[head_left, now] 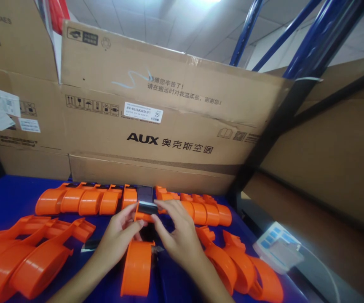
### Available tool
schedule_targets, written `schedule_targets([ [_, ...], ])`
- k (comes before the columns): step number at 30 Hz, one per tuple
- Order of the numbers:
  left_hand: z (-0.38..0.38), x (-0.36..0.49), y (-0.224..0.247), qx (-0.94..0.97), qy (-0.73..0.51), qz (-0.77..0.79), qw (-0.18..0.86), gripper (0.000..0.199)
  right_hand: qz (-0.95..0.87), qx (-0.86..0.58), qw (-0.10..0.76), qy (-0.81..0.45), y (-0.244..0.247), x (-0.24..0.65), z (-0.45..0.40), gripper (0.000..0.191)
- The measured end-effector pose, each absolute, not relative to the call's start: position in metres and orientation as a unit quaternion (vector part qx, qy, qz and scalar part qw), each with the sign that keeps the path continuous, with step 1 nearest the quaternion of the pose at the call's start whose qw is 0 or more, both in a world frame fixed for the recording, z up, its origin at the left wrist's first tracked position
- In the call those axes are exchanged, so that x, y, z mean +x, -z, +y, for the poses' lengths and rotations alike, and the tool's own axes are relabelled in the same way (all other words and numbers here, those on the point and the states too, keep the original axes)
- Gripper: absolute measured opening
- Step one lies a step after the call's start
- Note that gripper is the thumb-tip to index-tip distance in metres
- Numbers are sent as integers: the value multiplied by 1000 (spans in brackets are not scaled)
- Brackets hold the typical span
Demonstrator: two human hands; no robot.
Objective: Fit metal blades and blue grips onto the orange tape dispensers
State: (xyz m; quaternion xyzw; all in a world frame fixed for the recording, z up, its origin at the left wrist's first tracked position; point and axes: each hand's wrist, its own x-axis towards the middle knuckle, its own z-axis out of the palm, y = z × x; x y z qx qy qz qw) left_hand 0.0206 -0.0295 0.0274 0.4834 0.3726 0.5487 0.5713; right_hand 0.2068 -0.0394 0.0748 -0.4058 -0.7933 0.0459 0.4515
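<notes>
At the bottom middle, the left hand [124, 224] and right hand [176, 223] pinch an orange tape holder [143, 216], maybe steadying its black strip [148, 208].

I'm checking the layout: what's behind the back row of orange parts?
A cardboard panel printed AUX stands behind the orange parts, with ceiling above. Whatever the panel covers can't be seen.
</notes>
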Motion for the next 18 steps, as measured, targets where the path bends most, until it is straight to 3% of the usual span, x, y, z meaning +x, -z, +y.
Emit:
schedule_targets([
  [2, -28, 18, -30, 457, -554, 378, 585, 57, -783, -418, 458, -45, -75, 207, -39, 34],
  [4, -27, 16, -32, 420, -568, 388, 592, 58, -781, -447, 435, -36, -75, 208, -38, 24],
  [7, -25, 12, -36, 375, -598, 400, 584, 52, -810, -487, 325, -10, -73, 209, -37, 9],
  [12, -24, 5, -42, 366, -617, 397, 572, 34, -885, -441, 150, -5, -69, 206, -40, 12],
  [18, -26, 2, -48, 368, -625, 390, 567, 28, -908, -410, 88, -9, -67, 196, -43, 18],
])
